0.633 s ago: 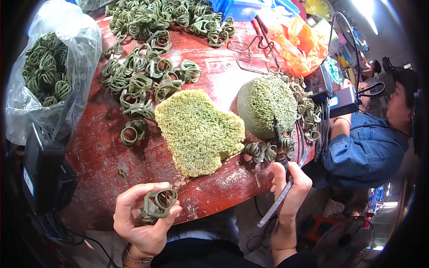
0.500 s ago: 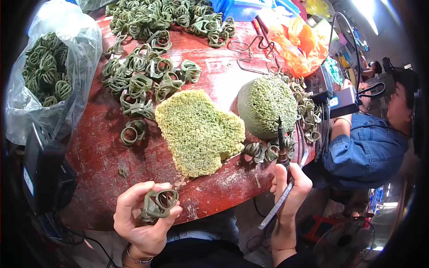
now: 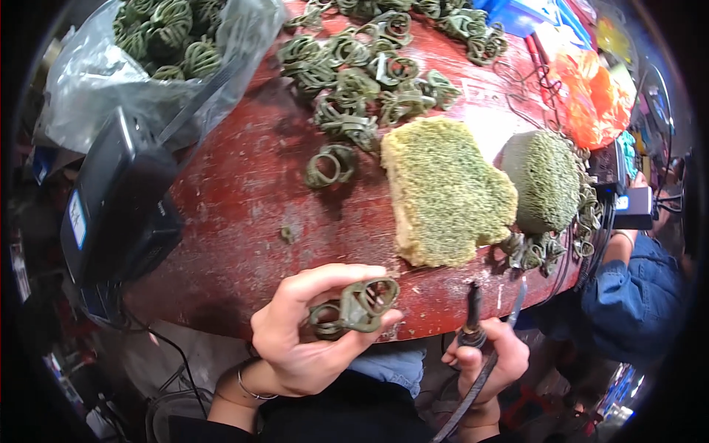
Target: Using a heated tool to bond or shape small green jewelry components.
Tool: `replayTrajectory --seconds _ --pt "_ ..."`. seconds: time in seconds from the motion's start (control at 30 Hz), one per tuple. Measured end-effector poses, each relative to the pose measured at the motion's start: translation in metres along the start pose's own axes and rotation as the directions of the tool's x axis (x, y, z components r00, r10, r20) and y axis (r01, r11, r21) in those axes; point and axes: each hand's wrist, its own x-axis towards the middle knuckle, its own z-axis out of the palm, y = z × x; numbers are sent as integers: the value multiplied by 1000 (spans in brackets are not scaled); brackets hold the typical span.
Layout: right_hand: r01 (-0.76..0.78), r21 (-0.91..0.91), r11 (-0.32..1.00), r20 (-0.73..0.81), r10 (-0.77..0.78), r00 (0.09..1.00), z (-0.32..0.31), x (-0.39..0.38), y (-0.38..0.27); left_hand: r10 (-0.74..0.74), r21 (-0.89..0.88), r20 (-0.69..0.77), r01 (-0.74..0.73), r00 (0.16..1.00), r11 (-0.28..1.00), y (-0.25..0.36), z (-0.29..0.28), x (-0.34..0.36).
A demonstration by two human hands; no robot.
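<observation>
My left hand point(image 3: 303, 354) grips a dark green piece of looped rings point(image 3: 358, 306) over the front edge of the red table point(image 3: 221, 236). To its right, my right hand point(image 3: 498, 358) is closed on a black pen-shaped tool point(image 3: 473, 310) with a grey cord; the tool's dark tip points up, just below a rough yellow-green sponge slab point(image 3: 447, 192). Right of the slab is a round green block point(image 3: 546, 177) with a textured face. Similar green ring pieces point(image 3: 329, 166) lie above the slab and around the block.
A clear bag point(image 3: 81, 103) of green pieces and a black power unit point(image 3: 114, 192) occupy the left. An orange plastic bag point(image 3: 591, 96), blue bins point(image 3: 513, 15) and a black box with cables point(image 3: 631, 208) are right. A co-worker's denim sleeve point(image 3: 620, 303) is at far right.
My view has turned leftward, shifting the table rightward. The tool's tip has left the round block and is now below the sponge slab. My left hand still holds the green piece.
</observation>
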Motion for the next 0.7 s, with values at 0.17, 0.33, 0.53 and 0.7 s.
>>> replayTrajectory --seconds 0.17,0.33,0.53,0.7 --pt "50 -24 998 152 -46 987 13 6 -5 52 35 -10 -52 999 998 -5 -3 0" --pt "50 -55 997 180 -40 983 12 6 -8 77 44 11 -78 997 996 -5 -7 0" --pt "33 -68 997 180 -20 983 12 8 -9 85 37 12 -85 996 996 -5 -5 1" --pt "36 -72 997 173 -23 985 11 8 -9 85 25 8 -85 996 996 -5 -5 2"
